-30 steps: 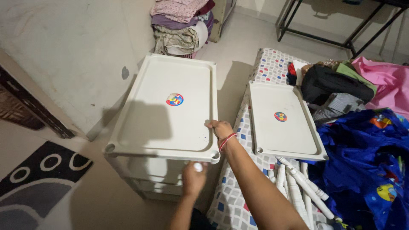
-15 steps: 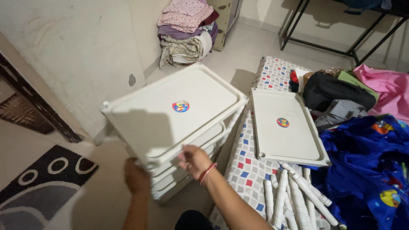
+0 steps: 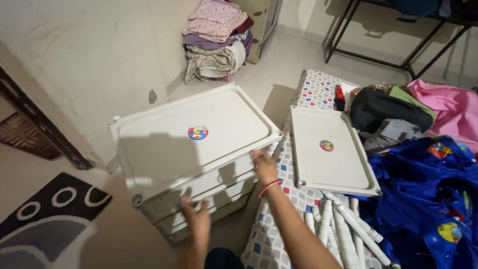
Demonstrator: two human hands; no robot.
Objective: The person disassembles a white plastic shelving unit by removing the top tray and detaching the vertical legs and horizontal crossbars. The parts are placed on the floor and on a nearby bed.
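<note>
Now — left hand grips white plastic rack front edge | right hand holds its 3 o'clock side | loose shelf tray and legs — unassembled, mattress, 3 o'clock

Dim indoor light, soft shadows, slight wide-angle edge distortion.

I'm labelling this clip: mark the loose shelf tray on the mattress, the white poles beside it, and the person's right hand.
loose shelf tray (image 3: 343, 167), head view, bare flat centre.
white poles (image 3: 348, 224), head view, middle of one pole.
right hand (image 3: 264, 167), head view, back of hand.
</note>
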